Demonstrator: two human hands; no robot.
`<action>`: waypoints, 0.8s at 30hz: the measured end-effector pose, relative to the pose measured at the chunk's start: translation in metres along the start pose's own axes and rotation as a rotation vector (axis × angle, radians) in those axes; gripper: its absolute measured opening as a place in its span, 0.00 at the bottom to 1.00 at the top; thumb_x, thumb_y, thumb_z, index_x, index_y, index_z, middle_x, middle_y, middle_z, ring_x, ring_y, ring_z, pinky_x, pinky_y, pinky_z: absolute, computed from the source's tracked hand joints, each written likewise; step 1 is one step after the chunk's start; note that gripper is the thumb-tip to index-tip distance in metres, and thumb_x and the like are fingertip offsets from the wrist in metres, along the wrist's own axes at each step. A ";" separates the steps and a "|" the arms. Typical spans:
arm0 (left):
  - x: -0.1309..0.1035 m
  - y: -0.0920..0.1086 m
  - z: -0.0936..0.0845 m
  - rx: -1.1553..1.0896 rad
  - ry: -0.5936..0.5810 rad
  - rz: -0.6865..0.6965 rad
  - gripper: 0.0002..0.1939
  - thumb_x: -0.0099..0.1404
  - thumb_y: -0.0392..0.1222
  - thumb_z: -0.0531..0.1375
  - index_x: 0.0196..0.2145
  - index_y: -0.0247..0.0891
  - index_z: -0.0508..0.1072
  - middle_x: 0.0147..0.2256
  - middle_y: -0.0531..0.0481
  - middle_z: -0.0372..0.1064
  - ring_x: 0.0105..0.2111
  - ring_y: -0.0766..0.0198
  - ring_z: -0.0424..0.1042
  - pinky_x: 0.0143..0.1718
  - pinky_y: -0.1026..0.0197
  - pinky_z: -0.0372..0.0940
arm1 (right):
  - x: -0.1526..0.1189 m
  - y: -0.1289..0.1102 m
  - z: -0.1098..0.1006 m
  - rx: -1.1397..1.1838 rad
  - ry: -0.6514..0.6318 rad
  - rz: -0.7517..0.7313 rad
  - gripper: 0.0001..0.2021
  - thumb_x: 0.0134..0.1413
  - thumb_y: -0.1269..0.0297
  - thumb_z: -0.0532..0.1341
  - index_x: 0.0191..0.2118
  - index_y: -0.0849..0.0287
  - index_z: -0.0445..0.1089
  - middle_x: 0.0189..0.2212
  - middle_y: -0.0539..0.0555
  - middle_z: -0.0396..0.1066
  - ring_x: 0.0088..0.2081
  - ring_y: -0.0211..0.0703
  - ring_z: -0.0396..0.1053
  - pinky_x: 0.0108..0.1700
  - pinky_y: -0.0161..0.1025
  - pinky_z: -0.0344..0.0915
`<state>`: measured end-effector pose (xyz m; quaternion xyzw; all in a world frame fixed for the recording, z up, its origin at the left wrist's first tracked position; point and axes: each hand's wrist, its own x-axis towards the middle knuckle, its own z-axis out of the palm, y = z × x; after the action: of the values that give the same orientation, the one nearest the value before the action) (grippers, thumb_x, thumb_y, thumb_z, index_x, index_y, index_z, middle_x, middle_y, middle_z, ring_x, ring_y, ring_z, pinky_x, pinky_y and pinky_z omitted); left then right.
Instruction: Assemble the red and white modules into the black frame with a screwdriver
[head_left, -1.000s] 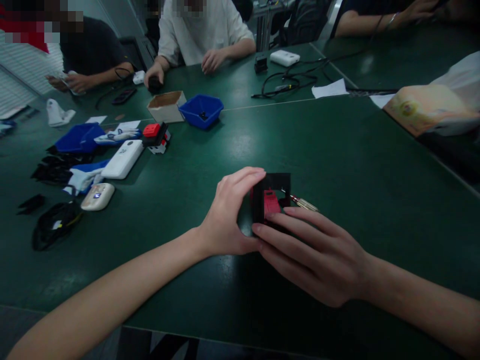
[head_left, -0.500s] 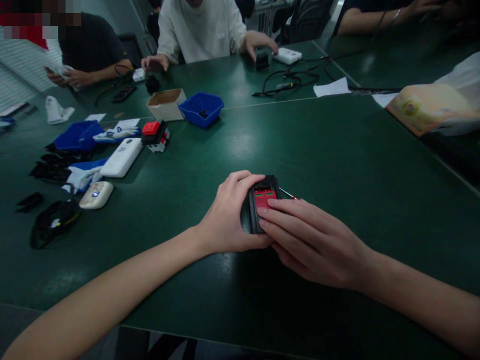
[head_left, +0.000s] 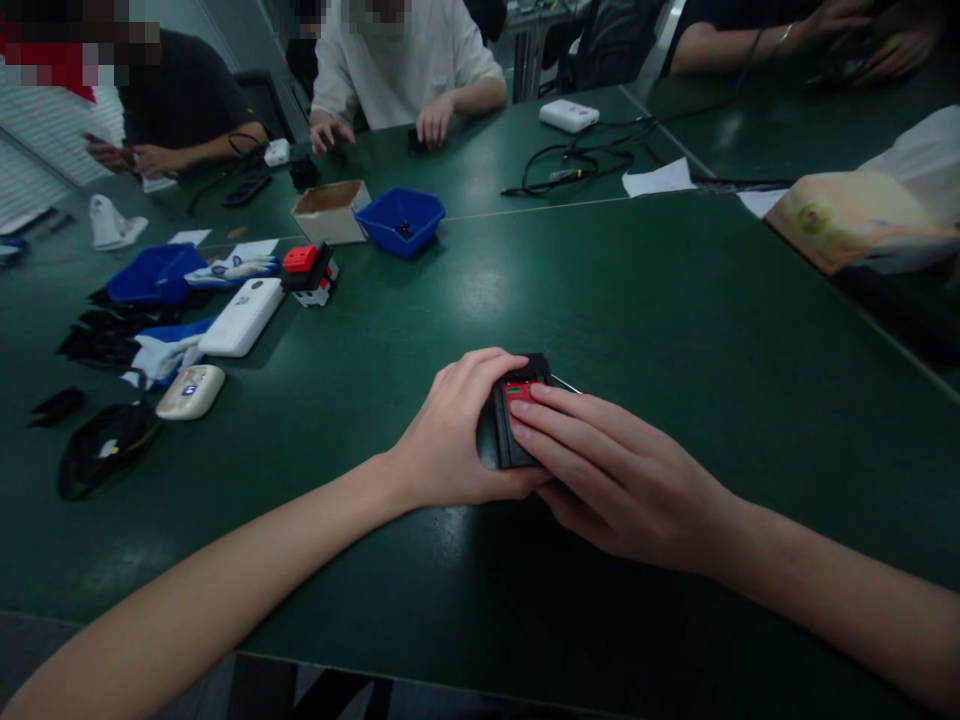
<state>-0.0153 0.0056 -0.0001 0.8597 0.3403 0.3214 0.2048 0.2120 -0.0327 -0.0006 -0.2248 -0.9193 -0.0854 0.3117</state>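
A small black case [head_left: 505, 440] with a red insert [head_left: 516, 391] is held above the near part of the green table, between my two hands. My left hand [head_left: 454, 440] is closed round its left side, fingers over the far end and thumb along the near end. The fingers of my right hand [head_left: 622, 470] lie together across the red insert and cover much of it; that hand's thumb is mostly hidden. Beside the case, a thin metal shaft [head_left: 566, 383] sticks out from behind my right index finger. Whether my right hand grips the shaft cannot be made out.
On the left are a white power bank [head_left: 244, 318], a cream rounded device [head_left: 191, 391], gloves [head_left: 169, 355], a coiled black cable [head_left: 105, 450] and a red-black-white block [head_left: 311, 275]. Farther back stand a blue bin [head_left: 401, 220] and a cardboard box [head_left: 330, 212]. Several people sit across the table.
My right fingers have slid slightly farther up and left over the red insert, covering more of it. Across the table, a co-worker's hand has moved a black object leftward, away from the white device.
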 end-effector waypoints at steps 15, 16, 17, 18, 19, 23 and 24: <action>-0.003 0.009 -0.002 -0.010 -0.026 -0.069 0.44 0.52 0.54 0.72 0.61 0.39 0.62 0.60 0.32 0.66 0.62 0.40 0.66 0.62 0.37 0.63 | -0.003 0.008 0.002 -0.076 -0.001 0.156 0.27 0.64 0.56 0.62 0.59 0.73 0.65 0.54 0.74 0.70 0.59 0.70 0.67 0.56 0.64 0.72; -0.003 0.010 -0.002 -0.010 -0.027 -0.076 0.43 0.52 0.54 0.72 0.61 0.39 0.61 0.60 0.32 0.65 0.62 0.40 0.66 0.63 0.37 0.63 | -0.004 0.009 0.003 -0.058 0.003 0.175 0.28 0.64 0.55 0.63 0.60 0.72 0.64 0.55 0.75 0.70 0.60 0.71 0.66 0.57 0.65 0.71; -0.004 0.010 -0.002 -0.007 -0.030 -0.084 0.43 0.52 0.55 0.72 0.61 0.39 0.61 0.61 0.32 0.65 0.63 0.40 0.66 0.63 0.37 0.62 | -0.005 0.009 0.004 -0.035 0.006 0.197 0.29 0.63 0.54 0.63 0.61 0.71 0.63 0.56 0.75 0.69 0.60 0.71 0.66 0.58 0.66 0.70; -0.004 0.011 -0.002 -0.005 -0.032 -0.089 0.43 0.53 0.55 0.72 0.61 0.39 0.61 0.61 0.32 0.65 0.63 0.39 0.66 0.63 0.36 0.62 | -0.006 0.010 0.006 -0.002 0.008 0.225 0.30 0.62 0.53 0.64 0.62 0.69 0.62 0.57 0.74 0.68 0.61 0.71 0.65 0.59 0.67 0.69; -0.005 0.012 -0.002 -0.004 -0.034 -0.094 0.43 0.53 0.55 0.72 0.61 0.39 0.61 0.61 0.31 0.65 0.63 0.39 0.65 0.63 0.36 0.61 | -0.006 0.011 0.007 0.039 0.011 0.259 0.31 0.61 0.53 0.65 0.63 0.66 0.60 0.58 0.73 0.67 0.61 0.70 0.65 0.59 0.67 0.68; -0.007 0.015 -0.001 -0.023 -0.044 -0.125 0.42 0.55 0.58 0.71 0.61 0.40 0.60 0.61 0.31 0.65 0.63 0.39 0.66 0.63 0.35 0.62 | -0.007 0.016 0.011 0.228 0.010 0.387 0.36 0.54 0.56 0.70 0.64 0.59 0.57 0.61 0.71 0.65 0.62 0.68 0.66 0.59 0.67 0.69; -0.007 0.016 -0.001 -0.029 -0.047 -0.133 0.42 0.55 0.58 0.71 0.61 0.40 0.60 0.61 0.31 0.65 0.63 0.39 0.66 0.63 0.35 0.62 | -0.007 0.017 0.011 0.257 0.001 0.400 0.37 0.52 0.57 0.71 0.64 0.58 0.57 0.62 0.71 0.65 0.62 0.68 0.66 0.59 0.67 0.69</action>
<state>-0.0130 -0.0099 0.0068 0.8394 0.3869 0.2919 0.2460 0.2190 -0.0170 -0.0139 -0.3610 -0.8595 0.0956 0.3490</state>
